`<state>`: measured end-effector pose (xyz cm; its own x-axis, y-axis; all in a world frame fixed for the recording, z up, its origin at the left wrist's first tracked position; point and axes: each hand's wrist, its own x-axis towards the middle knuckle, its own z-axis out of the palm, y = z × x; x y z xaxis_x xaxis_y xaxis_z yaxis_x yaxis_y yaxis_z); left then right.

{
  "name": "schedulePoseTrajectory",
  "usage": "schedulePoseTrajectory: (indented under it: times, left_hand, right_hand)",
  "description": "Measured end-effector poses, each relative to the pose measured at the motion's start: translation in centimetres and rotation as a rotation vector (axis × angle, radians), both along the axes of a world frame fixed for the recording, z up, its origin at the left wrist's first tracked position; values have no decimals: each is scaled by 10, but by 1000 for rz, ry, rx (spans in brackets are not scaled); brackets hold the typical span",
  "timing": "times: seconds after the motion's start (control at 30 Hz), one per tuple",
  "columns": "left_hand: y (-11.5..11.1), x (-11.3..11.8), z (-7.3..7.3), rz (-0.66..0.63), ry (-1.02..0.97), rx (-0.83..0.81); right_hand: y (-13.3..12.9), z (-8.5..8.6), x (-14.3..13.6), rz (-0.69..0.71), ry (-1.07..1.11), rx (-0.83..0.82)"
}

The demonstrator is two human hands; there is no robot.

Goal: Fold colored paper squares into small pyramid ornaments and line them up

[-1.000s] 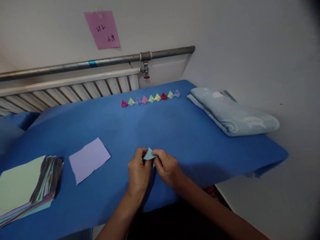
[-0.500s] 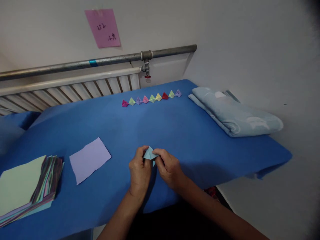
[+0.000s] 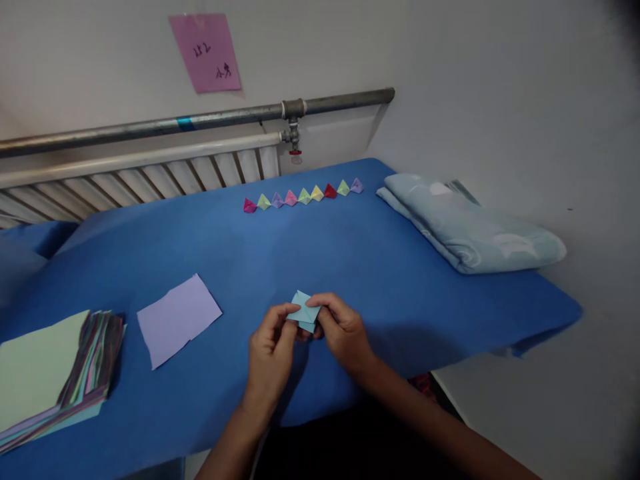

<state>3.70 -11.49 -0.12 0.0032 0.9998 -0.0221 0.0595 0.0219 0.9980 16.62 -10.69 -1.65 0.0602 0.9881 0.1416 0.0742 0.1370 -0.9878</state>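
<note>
A small folded light-blue paper [image 3: 304,313] is held between both hands above the near part of the blue surface. My left hand [image 3: 273,343] pinches its left side between thumb and fingers. My right hand [image 3: 344,330] grips the right side, its index finger lying on the top face and the thumb at the edge. Fold lines and overlapping flaps show on the paper; some fingertips beneath it are partly hidden. Left of my hands lies a flat lilac paper sheet [image 3: 179,321].
A stack of coloured paper [image 3: 37,373] lies at the left. Several small folded paper pieces [image 3: 305,197] form a row at the back of the blue-covered surface [image 3: 225,247]. A folded pale-blue blanket [image 3: 475,227] rests at the right. Behind are a radiator [image 3: 150,177] and a pipe [image 3: 225,119].
The light-blue paper has gone from a peaked shape to a flatter one with more of its face showing. My left hand has shifted slightly left and its grip has changed.
</note>
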Motion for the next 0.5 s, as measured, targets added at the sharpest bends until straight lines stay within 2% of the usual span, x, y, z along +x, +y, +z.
schedulePoseTrajectory:
  times: [0.1,0.2,0.3,0.4,0.5]
  left_hand:
    - [-1,-3,4,-39,-119,-55]
    - [-1,-6,5,-1,-169,-90]
    - [1,-7,4,48,-172,-103]
    - [1,-7,2,89,-168,-94]
    - [-1,-7,2,97,-159,-99]
  right_hand:
    - [-2,3,0,-1,46,4]
    - [-5,8,2,54,52,-4]
    - [-7,10,7,152,152,-77]
    - [-6,10,10,161,295,-154]
    - [-3,12,9,154,237,-284]
